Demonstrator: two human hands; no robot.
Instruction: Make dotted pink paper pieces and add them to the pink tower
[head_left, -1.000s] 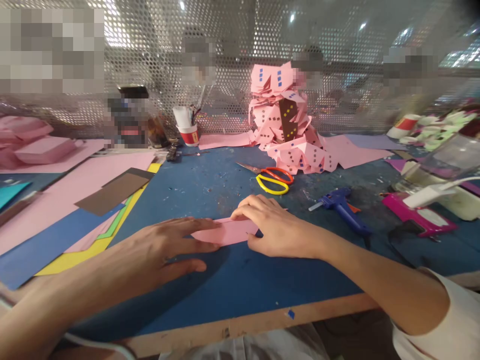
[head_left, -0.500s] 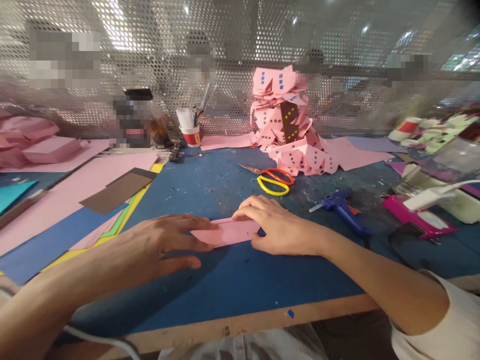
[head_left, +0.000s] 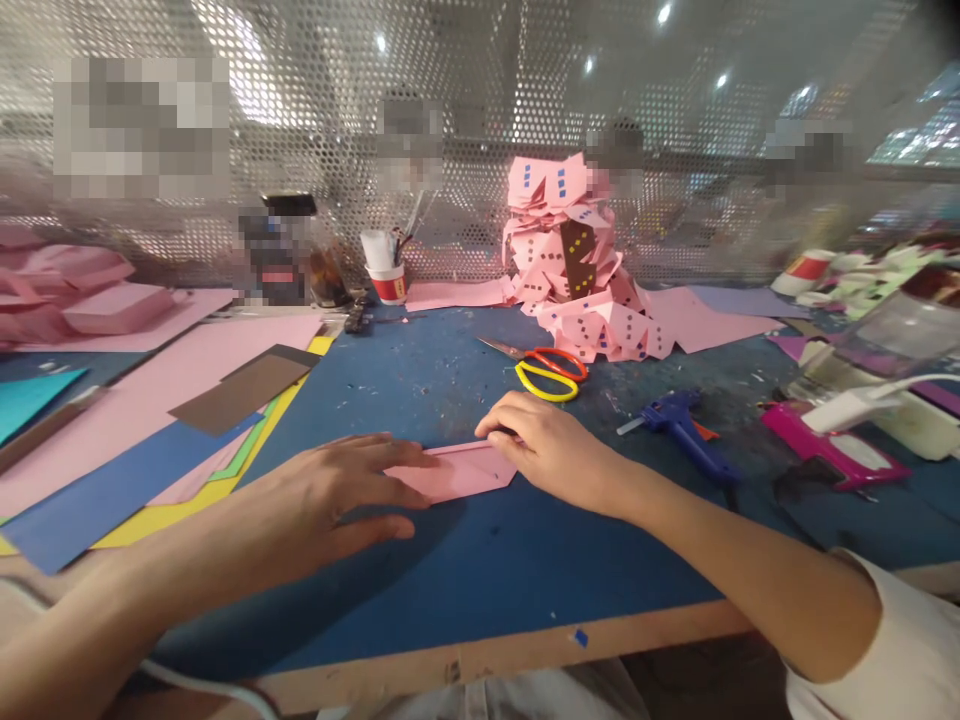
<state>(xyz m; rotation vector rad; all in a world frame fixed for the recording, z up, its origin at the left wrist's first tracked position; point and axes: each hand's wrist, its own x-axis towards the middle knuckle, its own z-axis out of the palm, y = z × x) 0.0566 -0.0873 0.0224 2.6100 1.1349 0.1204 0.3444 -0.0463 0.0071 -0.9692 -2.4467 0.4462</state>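
Note:
A folded strip of pink paper (head_left: 465,472) lies on the blue tabletop in front of me, with a crease or narrow fold along its far edge. My left hand (head_left: 360,485) rests with outstretched fingers over the strip's left end, its thumb apart from the paper. At the right end, my right hand (head_left: 551,450) is closed, thumb and curled fingers pinching the far edge. Its fingers cover that corner. Beyond it lie scissors (head_left: 546,384) with one red and one yellow handle loop.
A blue glue gun (head_left: 686,430) lies to the right, near a magenta device (head_left: 832,450). At the back stands a stack of pink paper pieces (head_left: 555,260) with dotted patterns. Coloured sheets (head_left: 135,490) spread at left. A cup (head_left: 388,283) stands by the mesh screen.
My right thumb has moved up from the strip's near edge to its far edge, baring the right end. The left hand stays spread on the paper. The view has shifted slightly.

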